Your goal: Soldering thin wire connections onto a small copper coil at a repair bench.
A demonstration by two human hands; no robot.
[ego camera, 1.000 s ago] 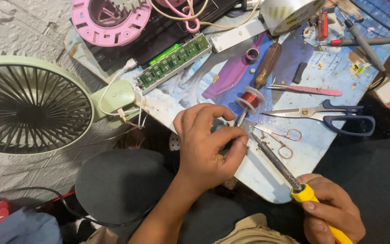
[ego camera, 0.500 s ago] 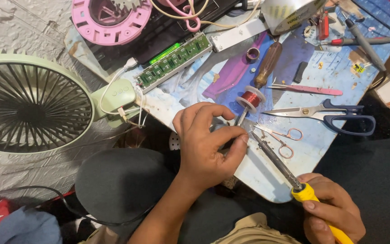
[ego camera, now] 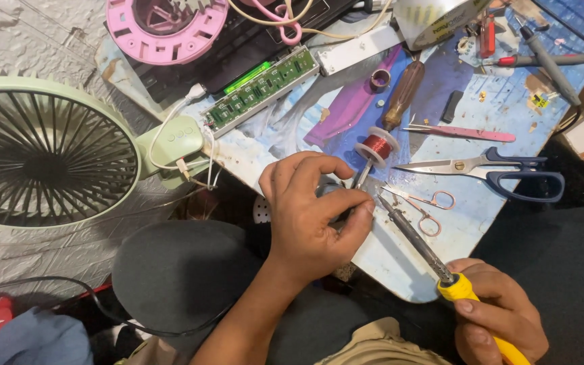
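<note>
Head view: everything placed off the blue work board (ego camera: 501,203).
Left hand (ego camera: 312,216): at the board's near edge, fingers pinched round a small dark part (ego camera: 329,189), mostly hidden, can't really say what it is.
Right hand (ego camera: 501,321): just off the near corner, fist closed on the yellow-handled soldering iron (ego camera: 434,260), tip beside the left fingers.
Copper wire spool (ego camera: 376,145): on the board, just past the left hand.
Scissors (ego camera: 495,172): right of the spool.
Green fan (ego camera: 49,152): off the left edge.

Bare forearms, no sleeves, khaki trousers (ego camera: 373,345)
</note>
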